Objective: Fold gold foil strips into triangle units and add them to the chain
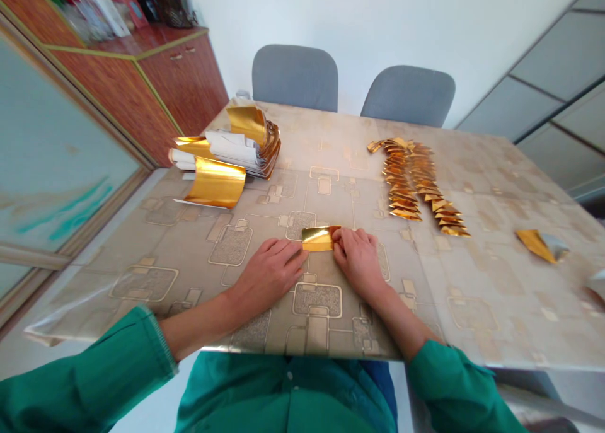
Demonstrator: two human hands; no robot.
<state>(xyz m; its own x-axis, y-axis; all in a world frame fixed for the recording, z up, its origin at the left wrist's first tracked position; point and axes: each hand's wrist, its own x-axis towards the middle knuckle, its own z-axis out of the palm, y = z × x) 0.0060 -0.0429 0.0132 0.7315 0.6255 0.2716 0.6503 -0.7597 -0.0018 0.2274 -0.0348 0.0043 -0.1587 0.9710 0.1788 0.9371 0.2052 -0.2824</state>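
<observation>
Nearest was the person's green shirt (246,392), its sleeves ending short of the wrists, at the edge of a table (466,345) under a patterned cover. The left hand (276,263) lay palm down, its fingertips at the left end of a gold strip (317,238); whether they pinched it or only pressed it, I could not tell. The right hand (358,256) had its fingers curled and closed on the strip's right end. The strip lay between the hands, low over the table, a crease running along it.

Well to the right was a lone gold piece (535,244), pale at one end. Beyond the hands, on the left, a curved gold sheet (218,182) leaned by a stack (239,148) of gold and white sheets. Right of the stack, well apart, ran two rows (401,184) of folded gold pieces, close together at their far ends. Two grey chairs (295,77) stood past the table, before a white wall (354,14).
</observation>
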